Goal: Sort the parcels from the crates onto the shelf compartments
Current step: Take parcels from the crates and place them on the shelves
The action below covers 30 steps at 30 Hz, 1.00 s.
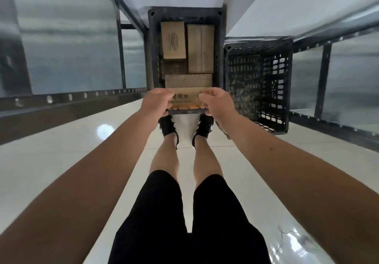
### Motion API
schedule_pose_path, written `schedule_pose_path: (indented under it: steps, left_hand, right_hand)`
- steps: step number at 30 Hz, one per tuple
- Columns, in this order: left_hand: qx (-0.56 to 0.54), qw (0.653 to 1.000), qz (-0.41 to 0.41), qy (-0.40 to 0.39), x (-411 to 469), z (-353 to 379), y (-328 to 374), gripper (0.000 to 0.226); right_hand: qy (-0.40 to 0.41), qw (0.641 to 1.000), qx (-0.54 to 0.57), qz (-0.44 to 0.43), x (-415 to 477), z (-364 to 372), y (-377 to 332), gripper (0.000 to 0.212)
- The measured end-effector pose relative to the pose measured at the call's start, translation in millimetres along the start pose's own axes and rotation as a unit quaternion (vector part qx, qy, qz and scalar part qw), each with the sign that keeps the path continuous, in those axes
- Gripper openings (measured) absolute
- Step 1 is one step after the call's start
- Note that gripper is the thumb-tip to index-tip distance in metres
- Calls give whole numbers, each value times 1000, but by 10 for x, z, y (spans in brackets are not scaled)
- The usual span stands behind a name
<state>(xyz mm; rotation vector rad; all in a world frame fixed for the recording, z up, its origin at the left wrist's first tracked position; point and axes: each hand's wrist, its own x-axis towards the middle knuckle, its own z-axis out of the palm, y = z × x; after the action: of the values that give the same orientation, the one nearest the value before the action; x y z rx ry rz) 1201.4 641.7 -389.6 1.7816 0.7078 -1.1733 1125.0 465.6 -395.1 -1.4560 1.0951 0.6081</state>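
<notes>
Bright, floor [61, 161] glare, warped blurry edges

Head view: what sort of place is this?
Probably a storeroom or parcel-sorting area: metal shelf racks on both sides, a black plastic crate of cardboard parcels, a second crate beside it, and a glossy tiled floor.

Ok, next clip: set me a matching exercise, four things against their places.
1 left hand
2 second crate
3 oval-print box
4 lettered box

A right of the filled crate
B far left inside it
C near end, beside the right hand
D gripping its near rim

Pairs: 1-D; 2-A; 3-B; 4-C.
</notes>
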Motion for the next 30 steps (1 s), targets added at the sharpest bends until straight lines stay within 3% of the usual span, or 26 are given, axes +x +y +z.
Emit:
schedule_pose_path:
  steps: [4, 10, 15, 19, 30]
  left_hand:
    - [25, 999, -25, 14, 769, 218, -248, 19]
    - [49, 997, -37, 42, 1790, 410, -553, 14]
    - [94, 994, -14, 51, 2464, 520, -807, 35]
    - [92, 992, -8, 85, 2850, 635, -946, 38]
    - [34, 993, -60, 92, 3256, 679, -1104, 48]
  right_hand:
    - [6, 999, -36, 26, 778, 48, 247, 28]
    - [45, 995, -77, 42, 1770, 83, 636, 54]
    - [62, 990, -114, 54, 2524, 214, 989, 53]
    - [86, 987, -107, 82, 2870, 286, 1207, 70]
    - [86, 990, -38, 109, 3257, 370, 1623, 71]
